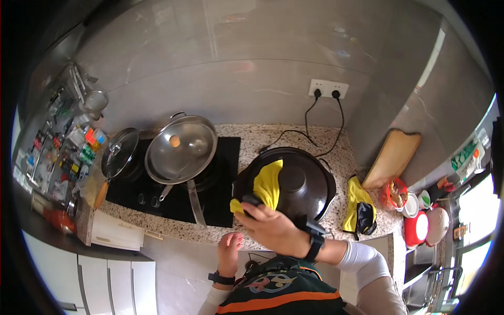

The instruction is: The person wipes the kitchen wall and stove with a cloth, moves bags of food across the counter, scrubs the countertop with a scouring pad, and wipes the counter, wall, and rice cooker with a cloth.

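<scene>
My right hand is closed around a yellow and black glove, whose yellow part hangs over the left side of a dark lidded pot. Its matching glove lies on the counter to the right of the pot. Lower and to the left, my left hand hovers by the counter's front edge, its fingers loosely curled and nothing seen in them. The palm side of my right hand is hidden.
A steel wok holding a spatula and a lidded pan sit on the black cooktop. Cords run from the wall socket behind the pot. A cutting board leans at right, near a red basket.
</scene>
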Demonstrator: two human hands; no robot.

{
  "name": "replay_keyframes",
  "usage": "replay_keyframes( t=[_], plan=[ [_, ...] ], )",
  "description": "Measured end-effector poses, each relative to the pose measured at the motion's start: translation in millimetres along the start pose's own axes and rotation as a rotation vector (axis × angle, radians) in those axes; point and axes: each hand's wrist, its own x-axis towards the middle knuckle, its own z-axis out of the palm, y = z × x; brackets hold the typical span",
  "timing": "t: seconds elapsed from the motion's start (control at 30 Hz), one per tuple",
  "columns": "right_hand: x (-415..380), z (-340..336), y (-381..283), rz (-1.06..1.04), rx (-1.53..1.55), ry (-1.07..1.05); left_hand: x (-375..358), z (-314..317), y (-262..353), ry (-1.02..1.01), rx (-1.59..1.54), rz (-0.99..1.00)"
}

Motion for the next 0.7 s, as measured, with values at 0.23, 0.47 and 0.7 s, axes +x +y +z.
replay_keyframes(
  t=[0.23, 0.47, 0.7],
  plan=[
    [-79.3, -18.4, -26.2, 0.223, 0.128, 0.105, 3.8, -13.4, -10.9, 0.014, 0.004, -0.044],
    [-177.2, 17.1, -5.7, 0.813, 0.059, 0.298, 4.1, -23.3, -15.7, -0.006, 0.092, -0.068],
    [-155.8, 12.7, -32.2, 0.961, 0.459, 0.69, 9.3, -23.2, -13.5, -0.05, 0.075, -0.082]
  ],
)
